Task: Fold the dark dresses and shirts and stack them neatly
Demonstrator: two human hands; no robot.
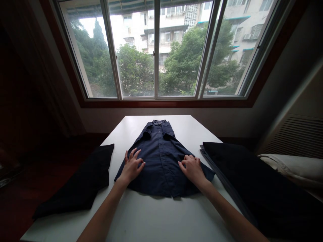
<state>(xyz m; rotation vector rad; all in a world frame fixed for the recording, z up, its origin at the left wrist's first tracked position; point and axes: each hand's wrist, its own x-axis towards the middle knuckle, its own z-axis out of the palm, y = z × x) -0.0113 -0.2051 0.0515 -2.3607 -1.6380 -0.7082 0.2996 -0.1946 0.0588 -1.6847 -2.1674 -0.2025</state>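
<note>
A dark navy button-front shirt [161, 158] lies flat and face up on a white table [161, 215], with its collar at the far end and its sleeves folded inward. My left hand [132, 167] rests on the shirt's left side with its fingers spread. My right hand [192, 169] presses on the right side, near the hem corner, with its fingers slightly curled. Neither hand holds the cloth.
A black cloth [80, 183] lies over the table's left edge. On the right, a large black cushion [252, 185] sits on a grey layered pad [222, 176] at the table's edge. A white pillow [295, 168] lies beyond, below a wide window [156, 50].
</note>
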